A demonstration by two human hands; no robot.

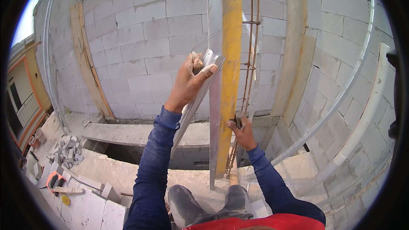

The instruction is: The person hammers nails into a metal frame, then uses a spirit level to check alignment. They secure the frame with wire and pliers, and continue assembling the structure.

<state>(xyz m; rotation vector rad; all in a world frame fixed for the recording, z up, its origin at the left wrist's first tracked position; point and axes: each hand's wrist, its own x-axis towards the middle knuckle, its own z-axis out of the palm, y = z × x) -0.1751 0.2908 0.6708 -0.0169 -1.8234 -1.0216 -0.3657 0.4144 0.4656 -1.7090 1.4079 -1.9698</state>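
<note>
Gripping a long metal straightedge [200, 89] near its top, the left hand [189, 83] could let it slide down past the yellow board [230, 68], while the right hand [242, 131] pinches the rebar cage [251, 59].

Head camera, fisheye, looking down close over raised forearms, facing block wall [140, 38]

**No packaging or signage showing**

No packages, labels, signs or screens are showing anywhere in this view. Nothing printed or boxed is appearing on the block walls, along the ledge, or down among the rubble at lower left.
</note>
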